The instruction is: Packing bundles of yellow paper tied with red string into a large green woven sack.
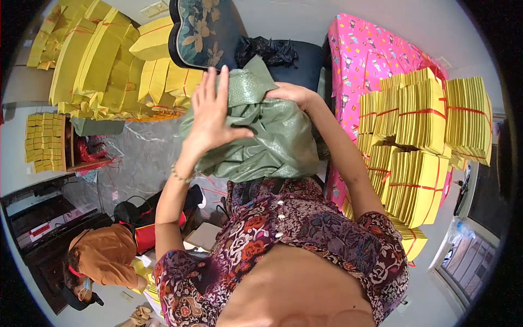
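A crumpled green woven plastic sack (272, 141) bulges in front of my body, with a folded flap standing up at its far side. My left hand (211, 111) lies along the sack's left side, its fingers stretched out and its thumb spread over the green cloth. At the far right edge of the sack, my right hand (294, 94) grips the material between thumb and fingers, the fingers partly hidden by the folds. Whatever the sack contains, if anything, is out of sight.
Tied bundles of yellow paper (419, 125) are stacked at right before a pink patterned cover (348, 60). More yellow bundles (103, 60) pile up at far left. A flowered chair back (204, 30) and a black plastic bag (267, 50) stand ahead. Another person (103, 253) works at lower left.
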`<action>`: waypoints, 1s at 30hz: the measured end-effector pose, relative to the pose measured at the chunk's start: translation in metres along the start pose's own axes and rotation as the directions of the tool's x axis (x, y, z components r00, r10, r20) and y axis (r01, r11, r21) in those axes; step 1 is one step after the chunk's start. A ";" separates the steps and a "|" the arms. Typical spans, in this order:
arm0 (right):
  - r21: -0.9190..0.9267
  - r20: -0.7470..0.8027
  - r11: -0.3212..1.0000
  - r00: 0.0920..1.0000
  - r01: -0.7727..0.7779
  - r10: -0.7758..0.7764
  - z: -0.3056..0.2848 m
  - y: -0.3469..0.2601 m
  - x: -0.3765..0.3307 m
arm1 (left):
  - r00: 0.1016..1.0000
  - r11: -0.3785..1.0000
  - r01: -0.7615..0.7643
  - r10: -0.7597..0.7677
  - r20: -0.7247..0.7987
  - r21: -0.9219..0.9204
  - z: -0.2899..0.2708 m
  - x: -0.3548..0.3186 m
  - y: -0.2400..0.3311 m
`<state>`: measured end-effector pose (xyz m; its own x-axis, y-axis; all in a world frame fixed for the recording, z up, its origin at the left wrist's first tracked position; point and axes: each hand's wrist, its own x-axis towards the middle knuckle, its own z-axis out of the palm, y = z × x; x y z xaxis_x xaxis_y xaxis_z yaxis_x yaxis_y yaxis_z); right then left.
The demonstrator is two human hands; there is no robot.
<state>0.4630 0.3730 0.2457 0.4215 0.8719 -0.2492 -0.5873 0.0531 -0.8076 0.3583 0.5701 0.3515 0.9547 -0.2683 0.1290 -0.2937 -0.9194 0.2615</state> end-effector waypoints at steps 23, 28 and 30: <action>-0.712 -0.676 0.637 0.532 -0.295 -0.509 -0.081 0.064 -0.004 | 0.582 0.050 0.812 0.001 0.813 -0.581 0.040 0.086 -0.075; -0.787 -0.590 0.402 0.377 -0.469 -0.714 -0.081 0.042 0.034 | 0.595 -0.008 0.790 0.249 0.764 -0.613 0.043 0.097 -0.095; -0.814 -0.577 0.506 0.299 -0.285 -0.760 -0.071 0.068 0.057 | 0.664 0.067 0.667 0.400 0.632 -0.742 0.058 0.098 -0.089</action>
<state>0.4961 0.3919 0.1389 0.9713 -0.0603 0.2302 0.1449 -0.6177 -0.7730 0.4808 0.6093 0.2848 0.5466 -0.7275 -0.4146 0.5811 -0.0269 0.8134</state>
